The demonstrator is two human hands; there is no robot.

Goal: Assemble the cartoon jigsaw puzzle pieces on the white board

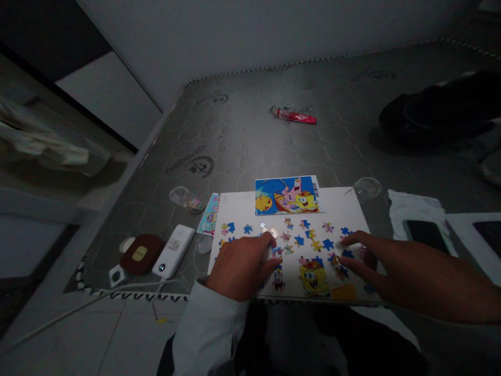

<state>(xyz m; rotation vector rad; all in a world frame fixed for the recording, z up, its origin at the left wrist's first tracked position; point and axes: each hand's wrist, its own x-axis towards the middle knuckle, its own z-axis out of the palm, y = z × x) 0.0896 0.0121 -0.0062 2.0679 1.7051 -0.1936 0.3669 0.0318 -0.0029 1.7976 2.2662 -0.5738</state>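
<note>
A white board (pixel 238 203) lies at the near edge of the mat with many loose jigsaw pieces (pixel 327 244) scattered over it. Several joined pieces form a yellow cartoon face (pixel 314 277) near the front. My left hand (pixel 245 263) rests on the left of the board, fingers curled; whatever is under its fingertips is hidden. My right hand (pixel 376 263) hovers at the right side, index finger and thumb apart, the thumb tip by a multicoloured piece (pixel 337 265). Behind the pieces lies a picture card (pixel 287 196) showing the cartoon characters in a boat.
Left of the board are a clear cup of small pieces (pixel 187 200), a white power bank (pixel 174 251) with a cable and a brown case (pixel 141 254). To the right lie a clear cup (pixel 368 187) and a phone (pixel 426 235) on tissue. A red packet (pixel 294 116) lies farther back.
</note>
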